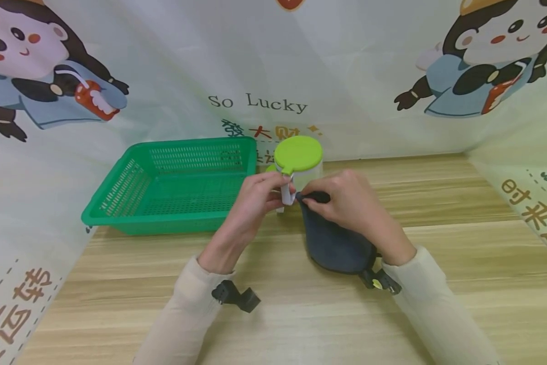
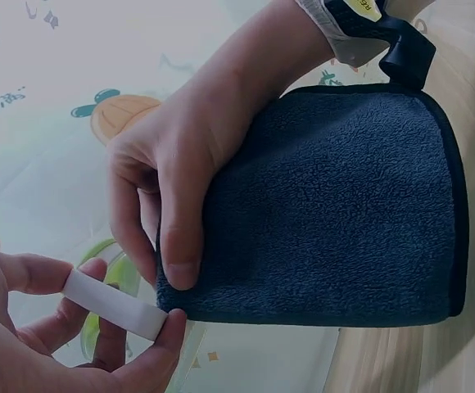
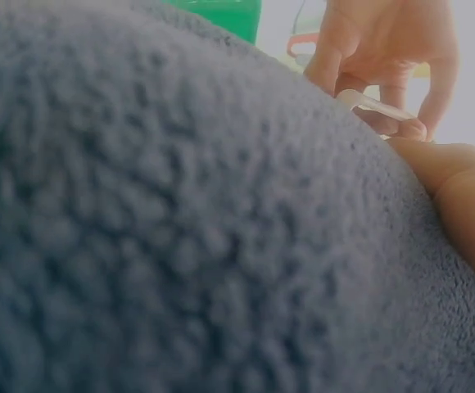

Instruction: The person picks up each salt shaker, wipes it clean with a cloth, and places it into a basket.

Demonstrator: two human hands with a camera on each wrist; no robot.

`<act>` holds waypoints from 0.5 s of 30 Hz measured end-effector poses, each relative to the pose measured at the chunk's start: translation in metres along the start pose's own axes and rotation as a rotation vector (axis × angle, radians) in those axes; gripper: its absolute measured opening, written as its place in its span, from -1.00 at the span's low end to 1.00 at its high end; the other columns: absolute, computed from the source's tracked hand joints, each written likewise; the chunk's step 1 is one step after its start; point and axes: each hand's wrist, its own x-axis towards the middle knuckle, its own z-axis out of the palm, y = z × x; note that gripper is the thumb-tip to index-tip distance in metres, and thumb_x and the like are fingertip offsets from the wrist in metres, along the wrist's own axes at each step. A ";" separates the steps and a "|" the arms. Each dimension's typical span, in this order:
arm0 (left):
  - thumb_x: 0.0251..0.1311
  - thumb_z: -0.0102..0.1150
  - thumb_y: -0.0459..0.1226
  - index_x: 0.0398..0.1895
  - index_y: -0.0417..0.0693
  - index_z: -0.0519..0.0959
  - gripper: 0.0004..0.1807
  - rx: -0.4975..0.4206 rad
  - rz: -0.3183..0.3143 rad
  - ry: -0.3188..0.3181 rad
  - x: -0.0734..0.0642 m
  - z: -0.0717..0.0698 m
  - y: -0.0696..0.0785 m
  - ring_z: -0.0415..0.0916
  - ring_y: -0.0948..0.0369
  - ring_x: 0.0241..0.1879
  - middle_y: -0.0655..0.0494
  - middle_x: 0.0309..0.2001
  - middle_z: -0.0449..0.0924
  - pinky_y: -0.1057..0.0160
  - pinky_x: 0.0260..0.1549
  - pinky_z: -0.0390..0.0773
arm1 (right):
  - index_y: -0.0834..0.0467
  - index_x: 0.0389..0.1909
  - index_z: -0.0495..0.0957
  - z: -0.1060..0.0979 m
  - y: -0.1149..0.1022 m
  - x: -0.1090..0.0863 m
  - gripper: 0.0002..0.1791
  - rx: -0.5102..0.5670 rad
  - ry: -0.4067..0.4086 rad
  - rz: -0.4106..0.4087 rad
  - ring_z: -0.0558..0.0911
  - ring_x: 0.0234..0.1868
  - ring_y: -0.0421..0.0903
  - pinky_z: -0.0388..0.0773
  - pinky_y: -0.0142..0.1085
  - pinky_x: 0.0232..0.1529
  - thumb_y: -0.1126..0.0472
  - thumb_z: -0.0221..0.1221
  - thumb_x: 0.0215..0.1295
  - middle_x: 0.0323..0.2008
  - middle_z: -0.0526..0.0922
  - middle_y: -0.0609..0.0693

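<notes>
A clear jar with a lime-green lid (image 1: 299, 153) stands near the back of the table, and my left hand (image 1: 253, 198) holds its white handle (image 2: 115, 304) between thumb and fingers. With thumb and fingertips, my right hand (image 1: 353, 203) pinches a corner of a dark blue fluffy cloth (image 1: 337, 243) beside the handle. The cloth drapes down below that hand and fills most of the right wrist view. In the left wrist view, the pinched corner sits right by the handle's end. My hands hide part of the jar's lower body.
A green perforated plastic basket (image 1: 163, 223) stands on the wooden table (image 1: 273, 324) to the left of the jar. Behind it hangs a printed cloth backdrop (image 1: 346, 76) with cartoon figures and lettering. Each wrist carries a black strap mount.
</notes>
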 end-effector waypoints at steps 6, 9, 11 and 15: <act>0.33 0.04 -0.20 -0.32 -0.27 0.59 -0.72 0.015 0.000 -0.003 0.001 0.000 -0.001 0.55 -0.11 -0.13 0.04 -0.27 0.55 0.20 -0.15 0.61 | 0.01 -0.34 0.74 -0.001 -0.002 0.000 -0.87 0.007 0.072 -0.018 0.42 -0.72 -0.27 0.26 -0.33 -0.66 0.13 0.38 0.06 -0.53 0.74 -0.13; 0.32 0.05 -0.18 -0.33 -0.25 0.61 -0.72 0.029 -0.007 0.002 0.001 0.001 -0.002 0.57 -0.09 -0.14 0.03 -0.24 0.56 0.14 -0.10 0.61 | 0.02 -0.30 0.74 -0.003 -0.004 0.000 -0.85 0.004 0.112 -0.020 0.54 -0.67 -0.22 0.37 -0.30 -0.64 0.14 0.38 0.08 -0.48 0.76 -0.10; 0.32 0.05 -0.18 -0.31 -0.23 0.62 -0.71 0.040 -0.009 0.004 0.001 0.000 -0.004 0.58 -0.08 -0.14 0.03 -0.24 0.57 0.14 -0.11 0.61 | 0.02 -0.26 0.75 -0.004 -0.005 -0.001 -0.83 0.011 0.146 -0.024 0.63 -0.60 -0.19 0.44 -0.29 -0.61 0.14 0.37 0.09 -0.42 0.77 -0.09; 0.32 0.06 -0.16 -0.29 -0.21 0.65 -0.71 0.055 -0.013 0.006 0.002 0.000 -0.005 0.61 -0.01 -0.19 0.03 -0.23 0.59 0.25 -0.21 0.62 | 0.03 -0.23 0.75 -0.006 -0.006 -0.001 -0.82 0.029 0.202 -0.027 0.73 -0.45 -0.15 0.55 -0.27 -0.51 0.13 0.38 0.11 -0.35 0.78 -0.07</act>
